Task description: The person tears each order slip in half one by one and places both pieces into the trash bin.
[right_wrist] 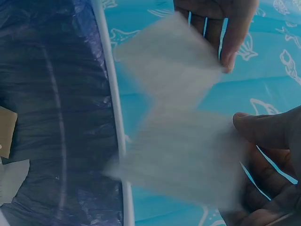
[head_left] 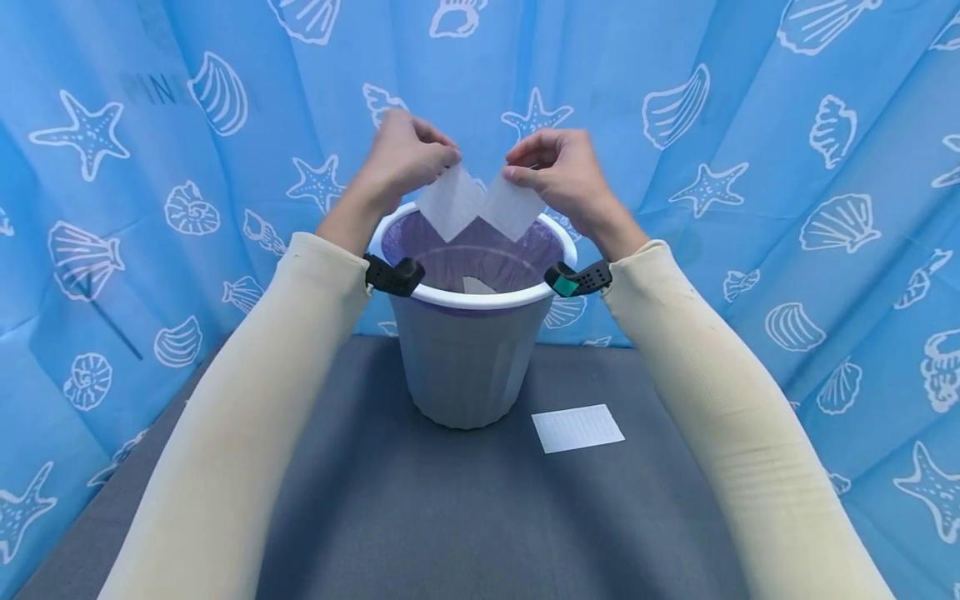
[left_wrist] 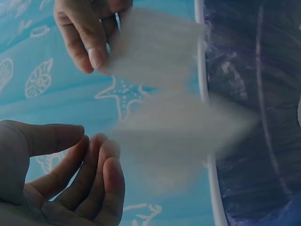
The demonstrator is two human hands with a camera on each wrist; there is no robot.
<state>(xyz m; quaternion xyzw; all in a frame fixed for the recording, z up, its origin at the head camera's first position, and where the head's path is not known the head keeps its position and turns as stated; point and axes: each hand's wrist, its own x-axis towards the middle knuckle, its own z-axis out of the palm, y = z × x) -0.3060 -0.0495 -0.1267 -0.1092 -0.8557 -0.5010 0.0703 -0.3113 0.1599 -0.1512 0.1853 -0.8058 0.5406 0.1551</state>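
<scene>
Over the mouth of a grey waste bin [head_left: 465, 367], my left hand [head_left: 411, 158] pinches a corner of a white paper piece [head_left: 448, 204] between thumb and fingers. My right hand [head_left: 558, 171] holds another white paper piece [head_left: 513, 207] by its corner in the same way. The inner corners of the two pieces meet or overlap; whether they are still joined I cannot tell. Both pieces look blurred in the wrist views. A purple liner [head_left: 480, 250] lines the bin, with a pale scrap [head_left: 477, 286] at the bottom.
A white sheet with faint lines [head_left: 577, 428] lies on the dark grey table [head_left: 465, 517], right of the bin. Inside the bin, the right wrist view also shows a brown piece [right_wrist: 7, 132] beside a torn white scrap [right_wrist: 15, 181]. Behind hangs a blue shell-patterned curtain [head_left: 615, 50].
</scene>
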